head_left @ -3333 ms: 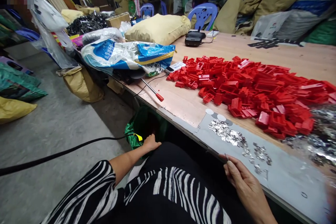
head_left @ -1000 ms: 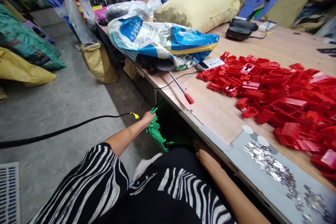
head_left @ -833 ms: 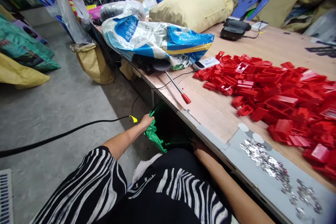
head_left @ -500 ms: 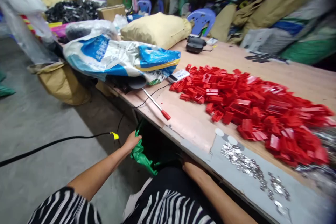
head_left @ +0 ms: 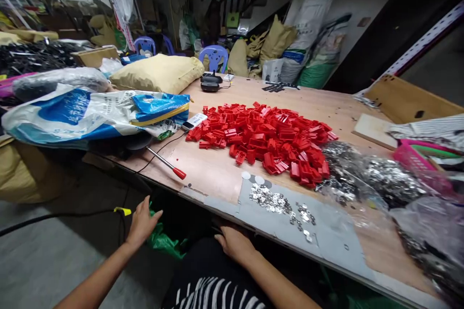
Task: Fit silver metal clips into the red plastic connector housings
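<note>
My left hand (head_left: 142,223) is open, its fingers apart, beside a green plastic bag (head_left: 165,242) that hangs below the table edge. My right hand (head_left: 234,243) is under the front edge of the table (head_left: 217,205), with its fingers partly showing and spread; nothing shows in it. On the table lies a large heap of red plastic parts (head_left: 268,135). Small shiny metal pieces (head_left: 271,200) are scattered on a grey sheet (head_left: 328,234) near the front edge. A metal lever with a red grip (head_left: 179,173) sticks out over the table at the left.
A blue and white sack (head_left: 105,111) and a stuffed tan sack (head_left: 157,72) lie at the left. Bags of metal pieces (head_left: 391,178) and a pink basket (head_left: 416,157) are at the right. A black cable (head_left: 72,214) crosses on the left. Blue chairs (head_left: 214,55) stand behind.
The view has turned to the right. My left hand has let go of the green bag and opened. More of my right hand now shows at the table edge.
</note>
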Demonstrator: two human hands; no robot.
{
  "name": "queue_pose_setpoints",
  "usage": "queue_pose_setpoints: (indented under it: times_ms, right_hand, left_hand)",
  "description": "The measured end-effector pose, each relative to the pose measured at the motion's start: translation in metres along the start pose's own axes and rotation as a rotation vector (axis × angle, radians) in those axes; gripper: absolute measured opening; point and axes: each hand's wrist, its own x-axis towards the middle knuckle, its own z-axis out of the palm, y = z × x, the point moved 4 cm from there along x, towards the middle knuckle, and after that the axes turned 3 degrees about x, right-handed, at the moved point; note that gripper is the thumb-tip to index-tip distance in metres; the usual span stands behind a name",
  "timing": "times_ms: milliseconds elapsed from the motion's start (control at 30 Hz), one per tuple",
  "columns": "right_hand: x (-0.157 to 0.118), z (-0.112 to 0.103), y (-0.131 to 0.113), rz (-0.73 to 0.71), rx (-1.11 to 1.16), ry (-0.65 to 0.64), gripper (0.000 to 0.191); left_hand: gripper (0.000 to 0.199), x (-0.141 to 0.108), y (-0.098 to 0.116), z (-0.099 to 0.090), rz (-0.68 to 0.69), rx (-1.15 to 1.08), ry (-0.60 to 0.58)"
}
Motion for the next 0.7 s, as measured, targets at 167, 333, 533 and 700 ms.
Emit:
queue_pose_setpoints:
  times_ms: [167, 333, 533, 700]
  right_hand:
    - [-0.064, -0.016, 0.029, -0.054, 0.182, 0.011, 0.027]
    - [-0.120, -0.023, 0.054, 0.001, 0.363, 0.164, 0.032]
    - [-0.167, -0.031, 0.074, 0.082, 0.358, 0.345, 0.037]
    - [-0.182, -0.065, 0.085, 0.076, 0.366, 0.512, 0.032]
  left_hand:
    - [0.043, -0.073, 0.102, -0.017, 0.533, -0.241, 0.034]
    - [0.043, -0.076, 0.236, -0.016, 0.707, -0.452, 0.041]
    - [0.045, -0.009, 0.316, 0.032, 0.495, -0.272, -0.005]
    - [0.026, 0.014, 0.321, 0.053, 0.462, -0.230, -0.044]
